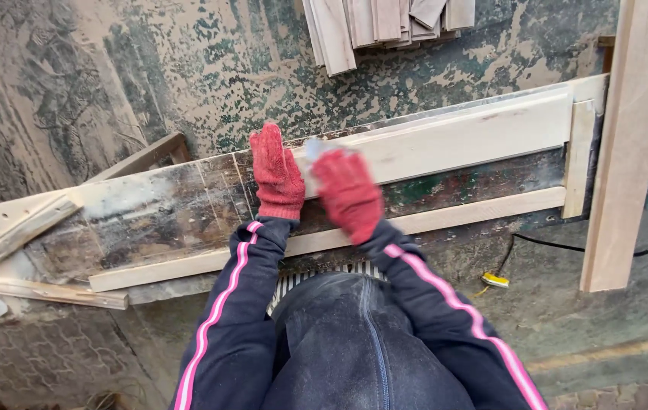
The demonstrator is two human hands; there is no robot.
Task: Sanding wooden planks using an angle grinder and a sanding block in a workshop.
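Observation:
I look down at a low, stained workbench. A pale wooden plank lies along its far side. My left hand, in a red knitted glove, rests flat on the bench at the plank's left end. My right hand, also in a red glove, is blurred and sits at that same end, closed around a small pale object that I cannot identify. Dark sleeves with pink stripes run down to my body.
A thin wooden strip edges the bench front, with a short upright piece at the right. A tall wooden board stands at the right. Stacked boards lie at the top. A black cable and a small yellow item are on the ground.

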